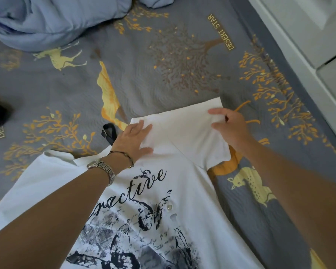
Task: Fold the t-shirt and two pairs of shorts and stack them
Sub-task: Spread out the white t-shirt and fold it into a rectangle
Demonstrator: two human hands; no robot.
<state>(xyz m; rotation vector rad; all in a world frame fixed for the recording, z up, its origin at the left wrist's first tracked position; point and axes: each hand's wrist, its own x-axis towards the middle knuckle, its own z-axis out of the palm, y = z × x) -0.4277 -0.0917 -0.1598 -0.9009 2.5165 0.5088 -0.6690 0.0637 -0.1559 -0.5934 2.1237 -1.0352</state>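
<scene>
White t-shirt (182, 200) lies on the grey printed bedspread (144, 74), left hand (133, 141) pressing flat on it, right hand (231, 127) pinching its folded sleeve.

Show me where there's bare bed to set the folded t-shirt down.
Free: the printed bedspread beyond the t-shirt, between the blue blanket and the white cabinet. A narrower strip lies right of the t-shirt. Crowded: the near left, where the left hand presses the shirt beside a black strap; the right hand pinches the folded sleeve.
</scene>
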